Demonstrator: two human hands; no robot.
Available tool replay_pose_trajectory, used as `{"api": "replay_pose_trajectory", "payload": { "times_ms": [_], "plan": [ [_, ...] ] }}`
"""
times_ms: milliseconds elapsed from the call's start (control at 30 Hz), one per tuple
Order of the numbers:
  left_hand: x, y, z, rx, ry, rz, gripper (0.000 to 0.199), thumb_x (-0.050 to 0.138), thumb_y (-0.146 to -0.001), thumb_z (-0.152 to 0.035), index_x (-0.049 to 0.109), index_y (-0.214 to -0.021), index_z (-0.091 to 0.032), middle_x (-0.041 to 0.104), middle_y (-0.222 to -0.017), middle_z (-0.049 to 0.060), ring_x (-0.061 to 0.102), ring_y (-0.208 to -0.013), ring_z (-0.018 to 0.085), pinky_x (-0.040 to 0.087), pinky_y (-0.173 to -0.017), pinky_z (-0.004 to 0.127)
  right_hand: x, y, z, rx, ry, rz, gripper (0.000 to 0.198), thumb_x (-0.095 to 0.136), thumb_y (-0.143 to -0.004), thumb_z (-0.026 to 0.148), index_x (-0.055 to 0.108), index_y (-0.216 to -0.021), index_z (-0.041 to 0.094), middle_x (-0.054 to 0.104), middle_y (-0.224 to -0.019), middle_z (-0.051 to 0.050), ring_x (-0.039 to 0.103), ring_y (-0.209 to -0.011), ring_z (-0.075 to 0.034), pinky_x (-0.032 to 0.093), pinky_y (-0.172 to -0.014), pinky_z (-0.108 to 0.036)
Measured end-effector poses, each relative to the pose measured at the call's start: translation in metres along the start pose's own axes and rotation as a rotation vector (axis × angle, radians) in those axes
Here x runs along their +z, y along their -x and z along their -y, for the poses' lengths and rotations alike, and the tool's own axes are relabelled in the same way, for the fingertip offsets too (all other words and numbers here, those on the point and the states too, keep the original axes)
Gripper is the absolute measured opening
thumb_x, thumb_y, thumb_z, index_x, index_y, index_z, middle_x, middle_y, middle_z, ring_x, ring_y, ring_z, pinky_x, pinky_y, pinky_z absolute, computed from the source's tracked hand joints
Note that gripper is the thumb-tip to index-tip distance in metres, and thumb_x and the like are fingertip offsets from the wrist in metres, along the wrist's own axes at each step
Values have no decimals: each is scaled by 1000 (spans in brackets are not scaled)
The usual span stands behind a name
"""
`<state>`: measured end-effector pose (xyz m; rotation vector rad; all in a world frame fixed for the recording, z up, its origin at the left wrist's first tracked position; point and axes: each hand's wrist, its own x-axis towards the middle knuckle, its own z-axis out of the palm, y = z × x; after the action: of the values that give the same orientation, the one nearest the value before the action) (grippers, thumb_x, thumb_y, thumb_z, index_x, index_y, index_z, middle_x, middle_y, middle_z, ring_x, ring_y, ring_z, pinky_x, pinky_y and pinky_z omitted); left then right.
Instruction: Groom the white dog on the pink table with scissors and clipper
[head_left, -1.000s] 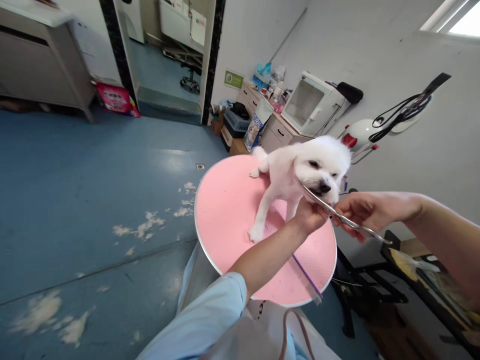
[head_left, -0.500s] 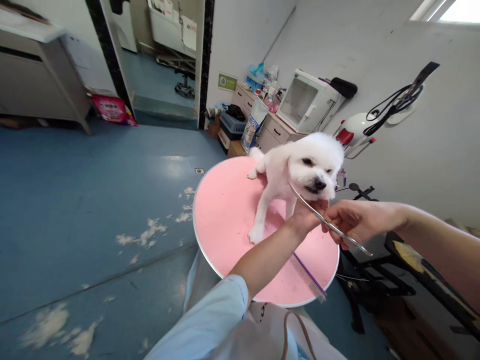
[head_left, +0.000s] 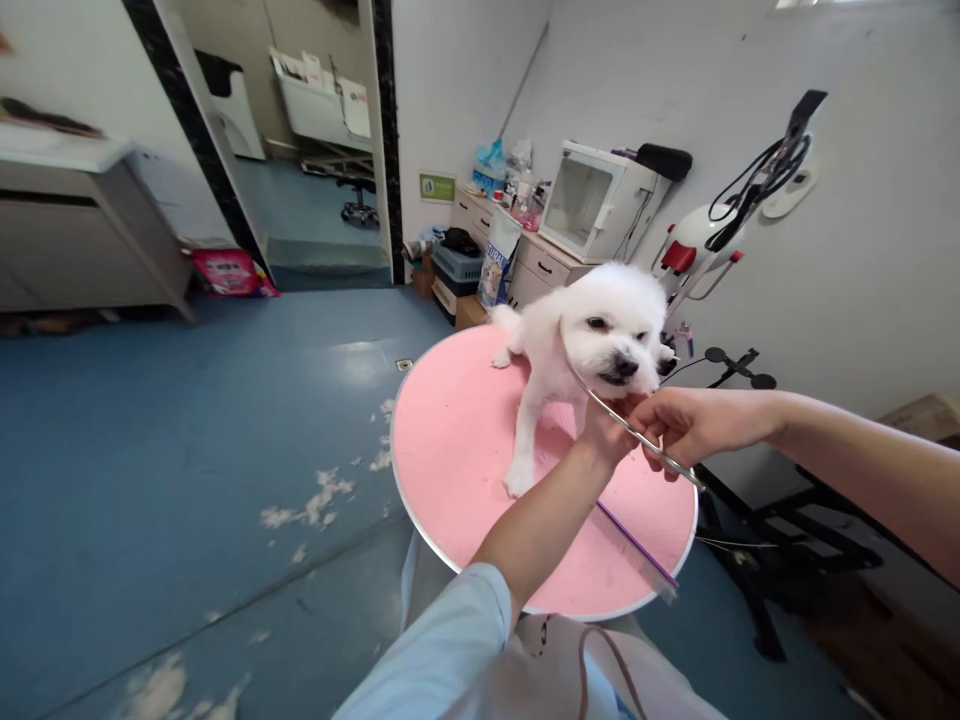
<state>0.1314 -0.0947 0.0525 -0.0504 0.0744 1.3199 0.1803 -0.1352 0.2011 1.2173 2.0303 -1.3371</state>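
Observation:
A small white dog (head_left: 540, 350) sits on a round pink grooming table (head_left: 450, 450), facing me with its head raised. My left hand (head_left: 606, 428) is under its chin, holding the muzzle from below; its fingers are partly hidden by the dog and the scissors. My right hand (head_left: 690, 425) grips a pair of long curved silver scissors (head_left: 622, 420). The blades look closed and lie along the dog's cheek and jaw, passing in front of my left wrist. A purple-backed comb (head_left: 637, 545) rests on the tabletop near its front right edge.
Clumps of cut white fur (head_left: 322, 498) lie on the blue floor. Behind the dog stand drawers (head_left: 544, 265) with a white glass-fronted cabinet (head_left: 581, 200) on top. A dryer (head_left: 701, 240) hangs at the right wall. Black metal frames (head_left: 780, 530) stand right of the table.
My view has turned slightly, so the surroundings shift. My right hand and the scissors have moved a little left in view, still at the dog's cheek. My left hand keeps its hold on the chin.

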Motion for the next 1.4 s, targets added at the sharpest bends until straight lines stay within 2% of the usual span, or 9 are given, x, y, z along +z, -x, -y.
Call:
{"api": "replay_pose_trajectory", "payload": {
  "times_ms": [267,367,467,567,767,1033,1167,1267,1400],
  "plan": [
    [-43,-9,-37,-110,-303,-2,13,61,-74,-26,63,-71,-13,64,-69,6,61,-68,16,49,-70,30,54,-25,-60,-80,76,48,28,56,-58,11,55,-86,15,61,-79,2,55,-67,-10,43,-59,-20],
    [-65,-7,-69,131,-690,-234,18,70,-67,-28,60,-63,-13,58,-59,1,51,-53,10,39,-55,23,90,-44,-118,12,175,-92,14,55,-64,20,55,-77,15,56,-67,2,53,-62,-12,37,-55,-22],
    [-66,5,-93,391,-926,-102,27,77,-58,-36,64,-66,-14,62,-63,2,53,-58,10,39,-56,22,117,-65,-168,174,443,-474,23,61,-65,30,60,-82,14,64,-74,-7,58,-68,-21,33,-57,-27],
    [-46,20,-100,559,-1022,15,33,78,-58,-43,63,-64,-14,61,-61,1,52,-57,10,40,-58,23,132,-80,-194,247,462,-568,28,63,-63,31,62,-86,15,68,-80,-11,61,-69,-24,29,-56,-28],
    [-26,19,-85,647,-1091,-57,35,72,-64,-45,56,-56,-15,52,-50,-2,42,-47,7,32,-49,22,139,-73,-195,113,384,-580,10,51,-73,22,57,-65,19,65,-67,-6,57,-61,-19,24,-53,-27],
    [-44,12,-62,701,-1133,-68,34,64,-72,-47,56,-60,-16,52,-54,-2,44,-51,8,35,-52,22,108,-73,-128,-163,423,-1358,30,37,-91,25,65,-95,18,66,-71,-8,58,-68,-20,36,-72,-31],
    [-41,32,-76,811,-1322,-138,34,63,-75,-48,57,-61,-17,52,-57,-1,46,-55,11,38,-56,24,84,-91,-119,-47,426,-1387,29,39,-90,21,68,-90,17,66,-68,-8,56,-62,-19,34,-67,-30],
    [-23,54,-100,1201,-1544,-247,24,67,-75,-42,63,-73,-19,58,-72,2,52,-70,15,43,-68,27,85,-99,-139,76,291,-1375,30,40,-90,23,66,-103,16,71,-81,-10,60,-67,-22,34,-62,-30],
    [13,58,-121,1321,-1964,-63,17,72,-72,-35,71,-82,-22,62,-89,5,56,-88,20,43,-85,33,98,-106,-162,70,220,-1307,30,42,-89,24,64,-109,18,73,-94,-10,64,-75,-22,38,-63,-29]
  ]
}}
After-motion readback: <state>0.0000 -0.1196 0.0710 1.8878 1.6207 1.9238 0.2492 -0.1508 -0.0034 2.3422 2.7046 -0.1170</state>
